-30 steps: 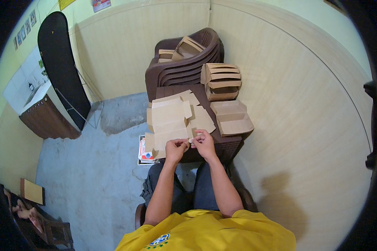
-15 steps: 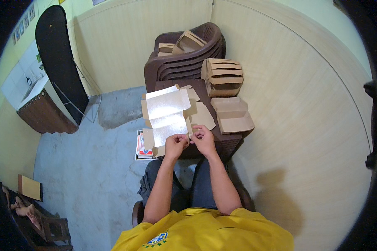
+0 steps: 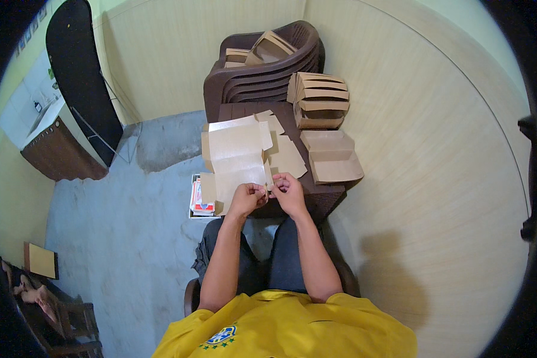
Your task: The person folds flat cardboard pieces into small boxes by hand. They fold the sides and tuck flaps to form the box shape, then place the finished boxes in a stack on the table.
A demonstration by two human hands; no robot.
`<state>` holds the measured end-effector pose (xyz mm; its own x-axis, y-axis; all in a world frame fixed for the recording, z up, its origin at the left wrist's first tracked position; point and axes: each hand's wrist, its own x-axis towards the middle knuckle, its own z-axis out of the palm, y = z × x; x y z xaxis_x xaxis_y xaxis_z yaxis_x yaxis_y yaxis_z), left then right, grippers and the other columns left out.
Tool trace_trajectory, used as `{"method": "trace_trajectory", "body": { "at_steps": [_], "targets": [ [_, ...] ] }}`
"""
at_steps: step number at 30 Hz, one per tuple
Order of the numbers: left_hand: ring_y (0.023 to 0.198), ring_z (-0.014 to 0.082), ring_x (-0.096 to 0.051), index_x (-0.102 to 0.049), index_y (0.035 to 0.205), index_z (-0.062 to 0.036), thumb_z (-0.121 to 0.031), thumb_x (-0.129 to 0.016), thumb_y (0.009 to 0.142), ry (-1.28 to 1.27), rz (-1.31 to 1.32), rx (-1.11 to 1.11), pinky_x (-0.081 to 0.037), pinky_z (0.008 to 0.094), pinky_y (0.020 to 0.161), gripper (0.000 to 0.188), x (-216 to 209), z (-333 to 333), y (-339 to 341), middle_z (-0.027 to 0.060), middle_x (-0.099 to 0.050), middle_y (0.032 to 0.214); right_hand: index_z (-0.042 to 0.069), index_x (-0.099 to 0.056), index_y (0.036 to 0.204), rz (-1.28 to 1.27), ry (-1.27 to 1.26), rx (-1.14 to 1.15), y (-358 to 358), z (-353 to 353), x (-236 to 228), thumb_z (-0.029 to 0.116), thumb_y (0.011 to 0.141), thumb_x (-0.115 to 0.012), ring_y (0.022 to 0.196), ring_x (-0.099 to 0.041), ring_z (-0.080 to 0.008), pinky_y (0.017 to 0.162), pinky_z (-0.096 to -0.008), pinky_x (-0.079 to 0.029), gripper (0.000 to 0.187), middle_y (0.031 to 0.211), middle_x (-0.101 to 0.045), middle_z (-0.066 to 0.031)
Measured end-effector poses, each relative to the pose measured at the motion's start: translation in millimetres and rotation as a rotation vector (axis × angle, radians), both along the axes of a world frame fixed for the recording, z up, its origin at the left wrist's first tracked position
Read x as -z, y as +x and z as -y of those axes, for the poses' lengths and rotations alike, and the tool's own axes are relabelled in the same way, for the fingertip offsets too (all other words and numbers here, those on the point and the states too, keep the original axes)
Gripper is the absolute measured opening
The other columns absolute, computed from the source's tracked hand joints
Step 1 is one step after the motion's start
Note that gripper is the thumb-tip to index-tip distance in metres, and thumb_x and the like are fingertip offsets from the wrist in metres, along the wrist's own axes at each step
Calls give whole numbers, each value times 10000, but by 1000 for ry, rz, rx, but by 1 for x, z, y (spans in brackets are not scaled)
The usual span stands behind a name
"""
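1. Panelled wall, pale and wood-grained, curves around the corner; grey floor, worn in patches.
2. Brown tabletop in front of the seated person, who wears a yellow shirt and dark trousers.
3. Card: large, tan, creased and flapped, lying unfolded on the left part of the tabletop. Its near end reaches the person's hands; light glints on its surface.
4. Second card: flat, partly under the first, showing at its right.
5. Left hand: at the card's near right corner, fingers curled, thumb drawn to the fingertips. Cannot tell whether card is caught between them; detail too small.
6. Right hand: just beside the left, at the same corner, thumb and forefinger brought together. Its hold, likewise, cannot be made out.
7. Open box: at the tabletop's right edge, hollow side up, well apart from both hands.
8. Box stack: nested, beyond the open box, near the wall.
9. Chairs: brown, stacked, behind the tabletop; further boxes rest on the top seat.
10. Crate: white-edged, on the floor left of the tabletop, holding printed packets.
11. Far left: tall black board, leaning, beside a curtained sink.
12. Lower left: another person's bare foot, near a wooden chair.
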<state>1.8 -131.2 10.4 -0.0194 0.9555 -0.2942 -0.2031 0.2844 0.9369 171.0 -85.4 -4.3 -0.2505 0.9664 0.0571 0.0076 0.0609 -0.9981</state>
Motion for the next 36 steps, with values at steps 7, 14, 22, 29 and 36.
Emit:
{"method": "trace_trajectory", "body": {
  "at_steps": [7, 14, 22, 29, 36],
  "targets": [
    [858, 149, -685, -649, 1237, -14, -35, -683, 1046, 240, -62, 57, -585, 296, 759, 194, 11, -1, 6, 72, -730, 984, -8, -701, 1157, 249, 75, -2, 5, 0, -17, 23, 899, -790, 784, -752, -161, 729, -357, -612, 276, 837, -766, -68],
    [888, 146, -705, -689, 1209, -8, -32, -762, 999, 255, -70, -179, -600, 303, 804, 224, 17, -1, 10, 57, -749, 989, -40, -749, 1158, 350, 179, -23, 6, 15, -33, -11, 959, -749, 811, -754, -152, 724, -308, -613, 201, 982, -798, -115],
    [890, 133, -718, -747, 1092, 9, -11, -768, 980, 243, 44, -124, -605, 299, 803, 116, 23, -5, 13, 62, -765, 964, -20, -773, 1172, 262, 46, 120, 3, 12, -12, 69, 973, -757, 841, -776, -200, 776, -351, -638, 219, 1033, -800, -148],
    [864, 202, -745, -766, 1041, -3, 12, -760, 945, 337, -379, -250, -618, 345, 800, 97, 20, -3, 19, 101, -761, 986, 17, -784, 1120, 369, 294, 123, -6, 30, -25, 43, 862, -798, 856, -748, -226, 764, -345, -633, 260, 1018, -737, -128],
    [944, 375, -748, -765, 1044, -27, -74, -752, 941, 665, -848, -429, -590, 438, 855, 113, -39, 31, 21, 154, -730, 1057, -6, -775, 1125, 500, 438, 322, -3, 9, -27, 50, 884, -790, 876, -758, -260, 785, -387, -627, 247, 1030, -729, -144]
  ]
}}
